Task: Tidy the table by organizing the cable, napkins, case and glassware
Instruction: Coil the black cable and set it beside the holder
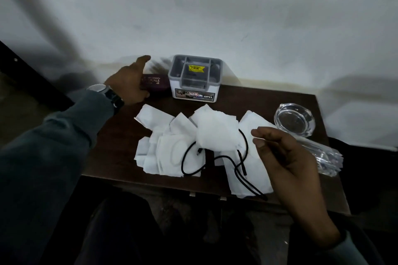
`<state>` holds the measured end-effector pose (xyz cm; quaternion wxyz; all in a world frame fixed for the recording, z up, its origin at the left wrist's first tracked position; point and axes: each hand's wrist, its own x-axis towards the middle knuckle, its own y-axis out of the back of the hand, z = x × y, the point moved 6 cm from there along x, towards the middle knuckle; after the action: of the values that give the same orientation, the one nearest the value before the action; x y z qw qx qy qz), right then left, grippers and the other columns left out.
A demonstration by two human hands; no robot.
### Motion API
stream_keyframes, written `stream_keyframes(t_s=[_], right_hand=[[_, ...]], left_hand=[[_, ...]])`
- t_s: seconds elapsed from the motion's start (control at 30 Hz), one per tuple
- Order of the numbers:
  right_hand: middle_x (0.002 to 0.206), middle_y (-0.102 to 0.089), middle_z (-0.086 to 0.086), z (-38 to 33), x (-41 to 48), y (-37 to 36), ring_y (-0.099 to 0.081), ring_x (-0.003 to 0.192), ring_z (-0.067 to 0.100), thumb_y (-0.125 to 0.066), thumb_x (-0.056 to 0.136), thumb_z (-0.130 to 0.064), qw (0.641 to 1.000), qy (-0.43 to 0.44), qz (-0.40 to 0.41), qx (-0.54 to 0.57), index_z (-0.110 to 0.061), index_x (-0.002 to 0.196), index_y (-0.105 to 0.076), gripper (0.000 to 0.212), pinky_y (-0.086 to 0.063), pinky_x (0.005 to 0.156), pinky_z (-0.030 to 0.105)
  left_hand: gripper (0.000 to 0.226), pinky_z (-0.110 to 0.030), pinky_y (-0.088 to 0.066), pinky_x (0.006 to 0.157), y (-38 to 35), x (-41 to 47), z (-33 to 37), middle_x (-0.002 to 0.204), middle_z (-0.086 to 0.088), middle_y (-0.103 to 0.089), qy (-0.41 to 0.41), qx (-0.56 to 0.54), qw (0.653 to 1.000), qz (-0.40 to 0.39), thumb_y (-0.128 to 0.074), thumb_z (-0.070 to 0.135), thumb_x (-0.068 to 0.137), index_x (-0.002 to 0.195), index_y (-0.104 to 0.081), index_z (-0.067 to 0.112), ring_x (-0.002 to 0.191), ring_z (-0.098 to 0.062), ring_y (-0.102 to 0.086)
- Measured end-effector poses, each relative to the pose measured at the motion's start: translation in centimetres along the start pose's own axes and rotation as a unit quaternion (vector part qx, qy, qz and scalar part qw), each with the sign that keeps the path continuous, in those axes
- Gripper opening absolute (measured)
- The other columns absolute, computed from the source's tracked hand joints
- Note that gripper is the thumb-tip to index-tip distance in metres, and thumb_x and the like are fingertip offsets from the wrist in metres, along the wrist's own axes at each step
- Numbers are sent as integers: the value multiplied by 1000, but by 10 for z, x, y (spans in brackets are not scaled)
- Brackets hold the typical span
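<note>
Head view. Dim light.

- My left hand (129, 84), upper left of centre, is wrapped over the left end of the maroon case (156, 84). Its fingers curl around the end and the thumb sticks up toward the wall. There is a wristwatch (105, 92) on that wrist, and the sleeve is grey.
- The case lies flat at the back of the dark tabletop (114, 150), just beside the left wall of a white-and-grey organizer box (195, 89). The box has open compartments on top and a yellow sticker inside.
- The napkins (163, 150) are scattered in a loose white heap across the middle of the frame. They overlap, and some are crumpled.
- The black cable (182, 163) lies looped over and under the napkins. One end runs to the tabletop's near edge, lower right of centre.
- My right hand (286, 159), right of centre, hovers above the right side of the heap. Its fingers are loosely bent and apart, and I see nothing held in them.
- A glass ashtray (294, 119) sits upright at the right, near the back.
- A second clear glass piece (327, 158) lies on its side nearer to me, partly hidden behind my right hand. I cannot tell what kind it is.
</note>
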<state>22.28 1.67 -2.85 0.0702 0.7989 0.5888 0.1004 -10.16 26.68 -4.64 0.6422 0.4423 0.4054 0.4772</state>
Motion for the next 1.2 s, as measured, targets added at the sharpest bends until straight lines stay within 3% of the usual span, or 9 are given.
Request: stream_keyframes(t_s=[0.17, 0.27, 0.37, 0.43, 0.53, 0.63, 0.83, 1.03, 1.2], right_hand=[[110, -73, -24, 0, 0, 3, -68, 104, -5, -69, 95, -23, 995, -6, -41, -94, -30, 111, -73, 18, -49, 85, 6], [115, -69, -26, 2, -8, -4, -64, 104, -8, -69, 93, -41, 980, -13, -78, -182, -36, 116, -69, 24, -50, 84, 11], [124, -62, -24, 5, -18, -13, -59, 109, -4, -71, 88, -51, 959, -4, -113, -258, -37, 127, -62, 42, -48, 90, 20], [131, -58, -14, 10, -24, -19, -56, 117, 6, -71, 87, -53, 942, -3, -147, -302, -35, 136, -56, 54, -45, 94, 24], [137, -53, -3, 16, -27, -28, -53, 124, 19, -69, 90, -50, 916, -3, -185, -355, -28, 145, -49, 63, -47, 99, 30], [134, -50, 4, 20, -25, -37, -53, 123, 26, -66, 94, -42, 897, 5, -193, -398, -24, 148, -47, 60, -50, 99, 39], [125, -56, 4, 19, -17, -41, -62, 113, 26, -60, 96, -32, 884, 13, -157, -439, -22, 133, -61, 38, -56, 87, 39], [101, -66, 6, 9, -9, -32, -65, 97, 30, -56, 97, -24, 878, 40, -134, -458, -17, 103, -72, 19, -52, 74, 35], [100, -69, 9, -16, -2, -20, -64, 96, 29, -56, 98, -18, 901, 68, -95, -417, -11, 101, -72, 18, -52, 81, 39]], left_hand=[[56, -48, -54, 97, 19, -82, 57, 128, -10, -71, -84, -85, 984, 134, -70, 18, 91, 144, -53, 21, 118, -33, -66], [43, -33, -52, 100, 4, -138, 100, 116, 8, -76, -160, -203, 963, 73, -74, 33, 92, 133, -62, 23, 111, -4, -70], [66, -17, -48, 94, -27, -176, 125, 116, 19, -75, -140, -234, 962, -15, -76, 61, 78, 136, -51, 41, 114, 9, -64], [75, -16, -45, 91, -41, -187, 132, 119, 24, -73, -135, -199, 970, -27, -80, 60, 75, 139, -42, 49, 118, 5, -62], [70, -32, -54, 84, -49, -191, 136, 118, 26, -72, -122, -127, 984, -10, -78, 48, 83, 140, -38, 50, 117, -8, -66], [62, -27, -48, 68, -48, -192, 140, 107, 27, -76, -106, -106, 988, 23, -74, 40, 87, 140, -42, 48, 103, -6, -71], [59, -37, -60, 82, -35, -193, 146, 98, 26, -77, -91, -193, 976, 47, -79, 27, 85, 135, -51, 43, 92, -3, -74], [47, -35, -60, 84, -26, -192, 148, 97, 20, -79, -96, -237, 964, 72, -79, 21, 87, 128, -60, 36, 88, 0, -74], [46, -21, -58, 82, -13, -194, 154, 96, 14, -79, -131, -287, 941, 123, -78, 10, 87, 127, -64, 29, 93, 4, -73]])
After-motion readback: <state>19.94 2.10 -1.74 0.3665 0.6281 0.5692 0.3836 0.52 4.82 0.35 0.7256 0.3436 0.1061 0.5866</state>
